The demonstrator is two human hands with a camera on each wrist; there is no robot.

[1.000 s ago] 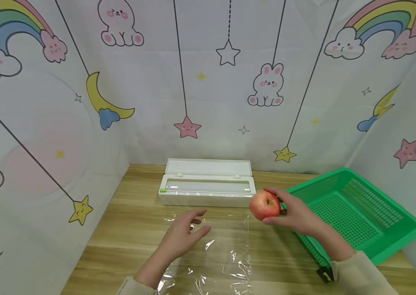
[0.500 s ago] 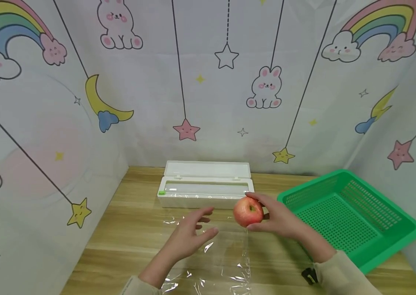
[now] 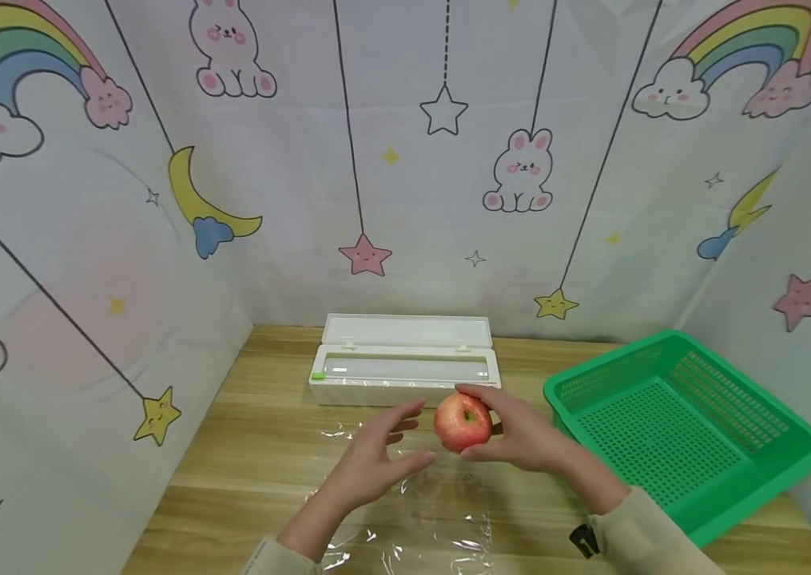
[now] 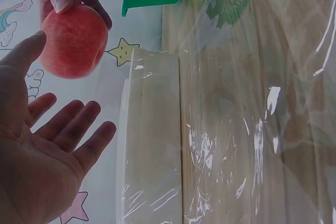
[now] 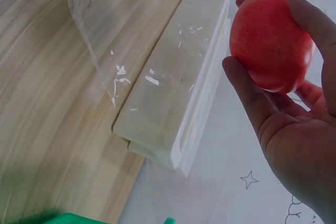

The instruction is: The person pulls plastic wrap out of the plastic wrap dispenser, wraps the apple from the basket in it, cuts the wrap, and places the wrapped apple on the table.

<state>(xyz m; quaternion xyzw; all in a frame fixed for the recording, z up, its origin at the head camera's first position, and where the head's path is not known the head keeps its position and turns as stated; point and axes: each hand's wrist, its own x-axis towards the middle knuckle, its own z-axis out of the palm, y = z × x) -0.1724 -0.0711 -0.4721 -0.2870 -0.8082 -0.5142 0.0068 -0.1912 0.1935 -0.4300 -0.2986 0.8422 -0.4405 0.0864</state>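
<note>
A red apple (image 3: 461,423) is held by my right hand (image 3: 520,431), thumb and fingers curled about its right side, above the table. In the right wrist view the apple (image 5: 270,43) sits between thumb and fingers. My left hand (image 3: 376,455) hovers just left of it with fingers spread and relaxed, holding nothing. From the left wrist view, the left palm (image 4: 42,166) faces the apple (image 4: 73,43); whether the thumb tip touches it I cannot tell. Beneath both hands a sheet of clear cling film (image 3: 405,519) lies over the wooden table.
Behind the hands stands a white cling film dispenser (image 3: 405,394) with its lid (image 3: 405,330) raised and a green slider (image 3: 317,375) at its left end. To the right is a green plastic basket (image 3: 664,447). A small black object (image 3: 583,541) sits by the right sleeve.
My right hand has carried the apple leftward from beside the basket to over the film. The left hand has shifted slightly right, and the gap between the hands has narrowed.
</note>
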